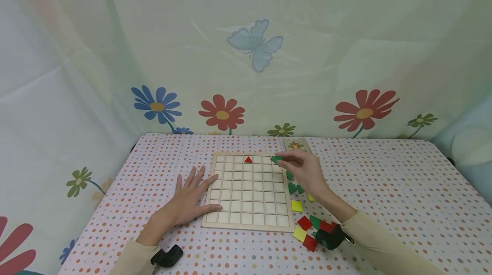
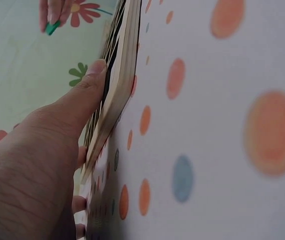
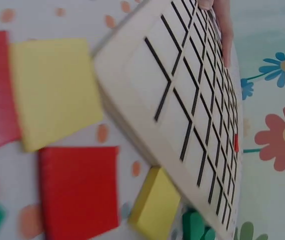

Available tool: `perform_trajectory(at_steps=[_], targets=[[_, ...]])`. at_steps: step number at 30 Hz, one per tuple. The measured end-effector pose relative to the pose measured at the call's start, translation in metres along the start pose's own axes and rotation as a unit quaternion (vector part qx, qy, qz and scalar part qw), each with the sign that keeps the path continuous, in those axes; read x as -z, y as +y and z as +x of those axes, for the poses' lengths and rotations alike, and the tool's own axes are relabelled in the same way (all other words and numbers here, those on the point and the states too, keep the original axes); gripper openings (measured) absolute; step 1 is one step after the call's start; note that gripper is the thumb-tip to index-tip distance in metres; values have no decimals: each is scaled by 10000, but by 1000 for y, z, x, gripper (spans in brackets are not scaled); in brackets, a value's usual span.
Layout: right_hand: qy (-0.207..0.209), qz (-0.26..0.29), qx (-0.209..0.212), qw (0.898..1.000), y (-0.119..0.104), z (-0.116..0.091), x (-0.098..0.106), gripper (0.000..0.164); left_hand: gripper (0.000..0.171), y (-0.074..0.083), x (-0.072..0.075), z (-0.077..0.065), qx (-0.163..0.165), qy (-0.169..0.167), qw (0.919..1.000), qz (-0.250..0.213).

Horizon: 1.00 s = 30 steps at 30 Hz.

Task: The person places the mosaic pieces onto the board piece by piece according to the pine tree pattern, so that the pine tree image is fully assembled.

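A wooden grid board [image 1: 246, 229] lies flat in the middle of the table. My left hand [image 1: 192, 200] rests at its left side, fingers spread, with thumb and index fingertip on the frame. Seen from the left wrist, the thumb [image 2: 85, 92] lies over the board's edge. My right hand [image 1: 305, 170] pinches a green leaf-shaped piece [image 1: 275, 159] between thumb and fingers, above the board's top right corner. A red triangle piece [image 1: 248, 159] sits in a top-row cell.
Right of the board are scattered green pieces [image 1: 292, 188], a yellow square [image 1: 296, 206] and a red square [image 1: 305, 223], with several more tiles partly under the right wrist camera [image 1: 330, 237]. A patterned card [image 1: 288, 143] lies behind the right hand. A floral curtain [image 1: 315, 108] hangs behind the table.
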State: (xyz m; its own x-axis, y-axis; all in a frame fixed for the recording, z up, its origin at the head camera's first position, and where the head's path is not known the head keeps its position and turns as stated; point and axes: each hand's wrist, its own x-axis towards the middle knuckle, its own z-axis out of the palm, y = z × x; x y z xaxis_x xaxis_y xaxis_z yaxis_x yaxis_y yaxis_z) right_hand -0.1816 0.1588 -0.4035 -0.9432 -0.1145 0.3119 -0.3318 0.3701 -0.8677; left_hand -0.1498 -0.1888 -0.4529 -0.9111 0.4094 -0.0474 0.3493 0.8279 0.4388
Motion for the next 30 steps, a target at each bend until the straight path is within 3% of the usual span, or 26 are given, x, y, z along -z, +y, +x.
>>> perform_trajectory(at_steps=[15,26,30], targets=[[-585,641,86,9962,1,38,-41,20,90,-3,-3,2,2,-23,9999,117],[-1200,744,51,9900,1,55,-65,17,90,-3,-3,2,48,-74,9999,120],[-1332,515,156,9896,2,57,-72,15,90,-4,-3,2,51,-67,9999,125]])
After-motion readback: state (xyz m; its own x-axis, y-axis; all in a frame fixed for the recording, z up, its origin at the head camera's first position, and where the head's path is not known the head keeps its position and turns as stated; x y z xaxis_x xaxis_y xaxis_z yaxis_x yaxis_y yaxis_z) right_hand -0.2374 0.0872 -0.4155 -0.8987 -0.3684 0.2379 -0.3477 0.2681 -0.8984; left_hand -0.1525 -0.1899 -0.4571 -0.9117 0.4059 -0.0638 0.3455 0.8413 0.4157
